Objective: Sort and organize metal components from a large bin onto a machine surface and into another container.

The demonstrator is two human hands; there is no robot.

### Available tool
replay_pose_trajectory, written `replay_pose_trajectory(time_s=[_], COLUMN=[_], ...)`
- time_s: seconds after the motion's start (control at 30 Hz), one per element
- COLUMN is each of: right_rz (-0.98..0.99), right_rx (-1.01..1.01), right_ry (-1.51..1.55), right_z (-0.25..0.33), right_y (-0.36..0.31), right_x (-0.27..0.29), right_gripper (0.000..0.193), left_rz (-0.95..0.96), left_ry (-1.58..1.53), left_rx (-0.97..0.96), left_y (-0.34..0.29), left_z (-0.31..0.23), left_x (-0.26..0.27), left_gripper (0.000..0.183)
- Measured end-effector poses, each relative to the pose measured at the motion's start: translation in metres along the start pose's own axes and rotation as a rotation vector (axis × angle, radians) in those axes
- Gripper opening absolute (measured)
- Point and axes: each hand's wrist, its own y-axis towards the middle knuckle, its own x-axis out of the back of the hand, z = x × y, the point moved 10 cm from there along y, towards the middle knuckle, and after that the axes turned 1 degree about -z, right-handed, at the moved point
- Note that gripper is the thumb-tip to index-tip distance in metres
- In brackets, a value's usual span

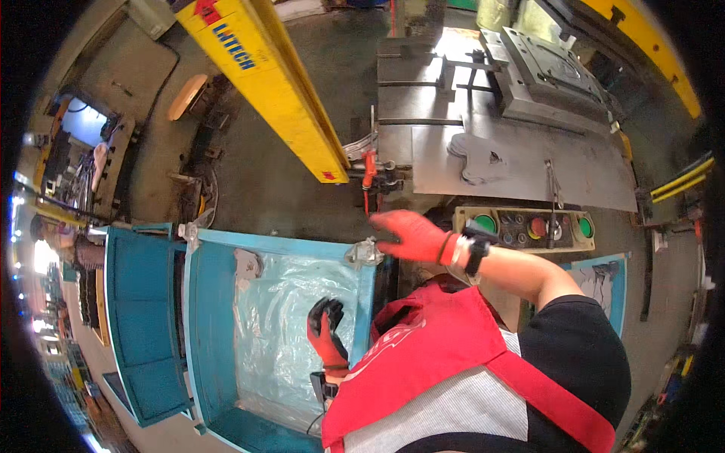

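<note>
My left hand (326, 332), in a red glove with a black palm, hangs over the blue bin (281, 243). Its fingers are loosely curved and apart, with nothing visible in them. Crumpled clear plastic sheet (287, 325) lines the bin, and a flat grey metal piece (247, 266) lies in its far left corner. My right hand (417, 237), also gloved in red, reaches left across my front beside the bin's plastic-wrapped corner (364, 253). Its fingers are stretched out, and I see nothing held. Past its fingertips is a red-handled fitting (368, 171).
A yellow post (272, 90) slants down ahead. Beyond my right arm sit a button panel (525, 229) and a metal worktable (589, 181) carrying flat grey cut pieces (477, 160) and a heavy die (547, 75). A second blue container (143, 325) stands left.
</note>
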Motion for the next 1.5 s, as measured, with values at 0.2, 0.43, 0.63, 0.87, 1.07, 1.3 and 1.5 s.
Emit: replay_pose_trajectory(time_s=[0.2, 0.43, 0.63, 0.87, 1.07, 1.3, 1.5], right_rz=[-0.351, -0.073, 0.028, 0.117, 0.152, -0.082, 0.013], right_rx=[-0.488, -0.809, -0.829, -0.942, -0.867, -0.662, -0.783], right_ry=[0.009, -0.437, -0.486, -0.371, -0.147, -0.162, -0.357], right_z=[-0.141, -0.276, -0.272, -0.262, -0.24, -0.231, -0.242], right_y=[-0.046, -0.07, -0.061, -0.075, -0.082, -0.084, -0.098], right_x=[0.131, 0.183, 0.181, 0.167, 0.146, 0.167, 0.146], right_gripper=[0.049, 0.057, 0.058, 0.068, 0.064, 0.054, 0.049], left_rz=[0.659, 0.967, 0.896, 0.707, 0.796, 0.734, 0.766], left_ry=[-0.101, -0.298, -0.368, -0.637, -0.296, -0.118, -0.054], left_rx=[0.359, 0.819, 0.925, 0.986, 0.407, 0.545, 0.657], left_y=[-0.002, -0.021, -0.01, 0.004, 0.045, 0.048, 0.039], left_z=[0.015, 0.107, 0.181, 0.202, 0.217, 0.185, 0.17], left_x=[-0.133, -0.268, -0.37, -0.409, -0.385, -0.342, -0.337], left_gripper=[0.036, 0.04, 0.042, 0.026, 0.03, 0.03, 0.028])
